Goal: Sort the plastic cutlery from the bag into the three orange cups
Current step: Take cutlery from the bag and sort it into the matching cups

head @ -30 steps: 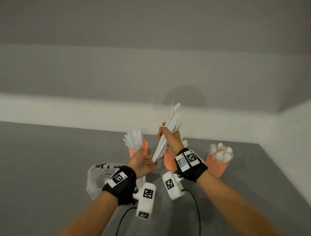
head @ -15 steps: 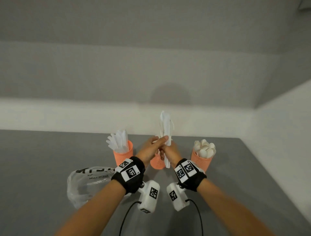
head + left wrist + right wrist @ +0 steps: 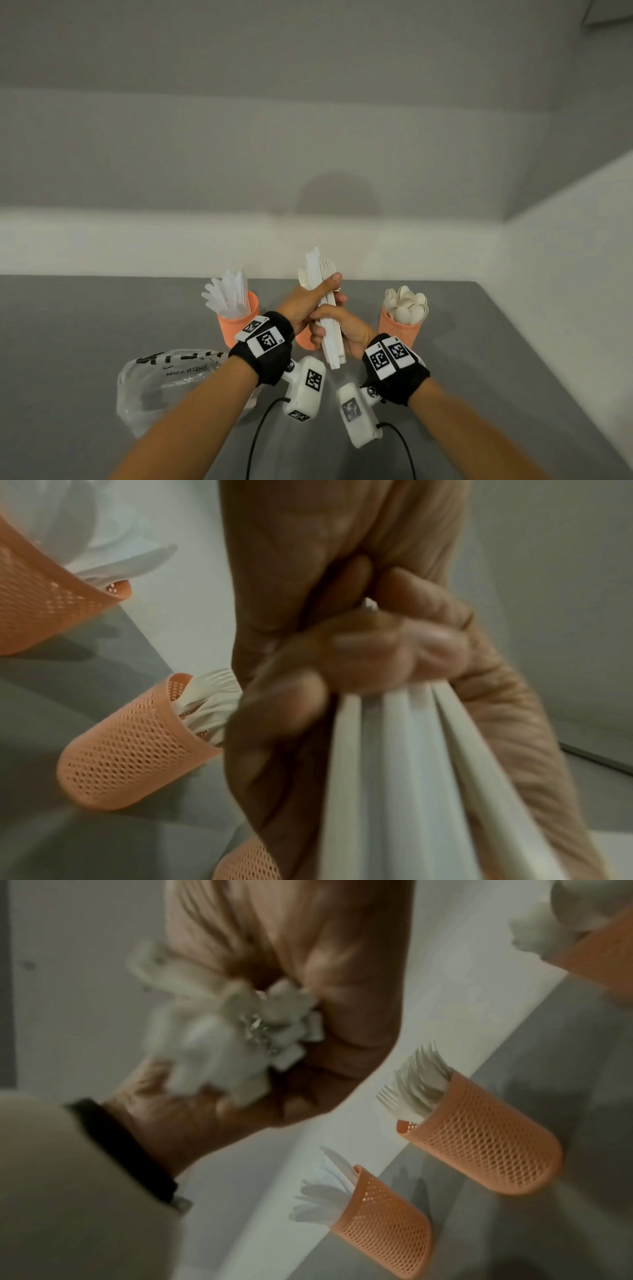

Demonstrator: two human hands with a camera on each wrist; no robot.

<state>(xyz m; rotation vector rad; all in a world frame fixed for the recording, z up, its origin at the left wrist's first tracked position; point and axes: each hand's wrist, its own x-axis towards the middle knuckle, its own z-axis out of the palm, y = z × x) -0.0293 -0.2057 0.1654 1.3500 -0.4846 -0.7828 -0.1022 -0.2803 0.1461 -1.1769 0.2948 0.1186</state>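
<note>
Cutlery bundle (image 3: pixel 325 308) near upright, both hands gripping, fork tines up

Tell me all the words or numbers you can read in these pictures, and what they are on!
"SHEIN.COM", seen upside down, on the clear plastic bag.
Large black letters above it on the bag: cut off and creased, not readable.
Tiny mark beside the black-and-white square code on the left wristband: too small to read.
The orange cups carry no words.

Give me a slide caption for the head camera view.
Both hands grip a white plastic cutlery bundle above three orange mesh cups.
</note>
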